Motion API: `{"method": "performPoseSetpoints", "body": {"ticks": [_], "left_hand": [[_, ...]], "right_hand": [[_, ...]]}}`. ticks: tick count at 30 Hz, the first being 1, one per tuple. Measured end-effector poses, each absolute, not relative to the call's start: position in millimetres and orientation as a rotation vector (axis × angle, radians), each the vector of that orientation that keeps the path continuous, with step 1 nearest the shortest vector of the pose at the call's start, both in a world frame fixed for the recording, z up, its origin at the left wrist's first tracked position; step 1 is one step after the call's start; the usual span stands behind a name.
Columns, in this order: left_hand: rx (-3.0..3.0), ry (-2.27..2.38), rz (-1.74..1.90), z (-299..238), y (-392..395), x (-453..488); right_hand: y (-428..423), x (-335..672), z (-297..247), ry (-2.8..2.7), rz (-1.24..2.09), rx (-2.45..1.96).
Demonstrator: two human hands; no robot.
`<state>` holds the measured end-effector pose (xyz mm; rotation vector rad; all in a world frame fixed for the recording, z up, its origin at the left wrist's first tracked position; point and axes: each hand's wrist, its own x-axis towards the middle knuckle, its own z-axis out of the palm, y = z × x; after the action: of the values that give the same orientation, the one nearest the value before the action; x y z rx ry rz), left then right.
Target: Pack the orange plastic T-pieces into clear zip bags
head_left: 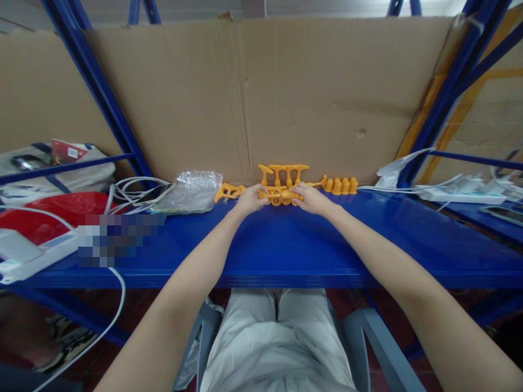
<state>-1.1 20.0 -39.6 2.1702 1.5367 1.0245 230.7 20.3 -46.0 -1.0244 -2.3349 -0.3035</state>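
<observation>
Left hand and right hand each grip one end of the long orange plastic toy piece, fingers closed, far on the blue desk. A row of small orange plastic pegs sits just right, and a clear plastic bag lies to the left.

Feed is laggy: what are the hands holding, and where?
An orange plastic assembly: left hand grips its left end, right hand its right end.

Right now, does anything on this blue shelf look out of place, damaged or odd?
Nothing spilled or broken. The cardboard backing is creased and dented, white cables lie tangled at the left, and one orange piece lies apart from the orange assembly held by the left grip and right grip.
</observation>
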Motion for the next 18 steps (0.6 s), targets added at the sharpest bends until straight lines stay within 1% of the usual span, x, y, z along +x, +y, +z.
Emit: {"method": "performPoseSetpoints", "body": {"ticks": [4,11,18], "left_hand": [[2.02,1.499,1.026,-39.4,20.1,0.3],[2.436,1.693,0.994,-50.2,29.8,-7.2],[2.592,1.736,0.924,-51.1,26.9,-5.7]], "right_hand": [[19.8,230.9,-45.9,-2.33,-0.286,-1.0],[19.7,232.5,-45.1,-2.333,-0.249,-0.947],[16.3,231.0,-43.0,-2.346,-0.241,-1.012]]}}
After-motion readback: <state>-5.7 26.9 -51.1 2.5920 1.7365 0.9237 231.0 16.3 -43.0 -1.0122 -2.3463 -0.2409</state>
